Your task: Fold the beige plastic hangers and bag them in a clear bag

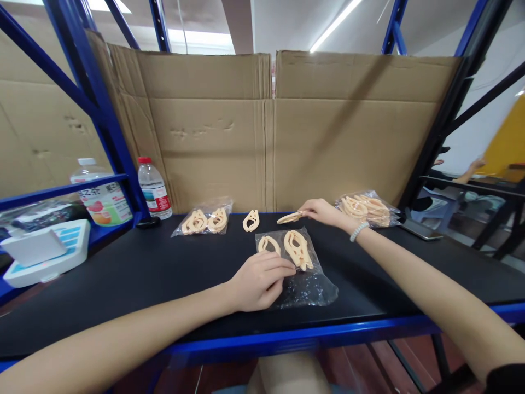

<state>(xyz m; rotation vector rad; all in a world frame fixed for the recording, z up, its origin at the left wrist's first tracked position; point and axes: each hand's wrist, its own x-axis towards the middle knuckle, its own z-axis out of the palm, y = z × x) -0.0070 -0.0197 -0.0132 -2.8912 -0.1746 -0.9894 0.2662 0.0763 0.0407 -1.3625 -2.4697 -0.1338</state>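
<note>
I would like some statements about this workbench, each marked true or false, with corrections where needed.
1. The left hand rests on a clear plastic bag holding peach-coloured clips. True.
2. The right hand holds a water bottle. False: its fingers pinch one peach clip; the water bottle stands at the back left.
3. One loose clip lies alone on the black table. True.
4. The wall behind the table is glass. False: it is cardboard.

Bright ceiling strip lights (pixel 334 24) overhead, soft shadows on the cardboard (pixel 328 137), sharp centre, frame edges bowed by wide-angle distortion.
</note>
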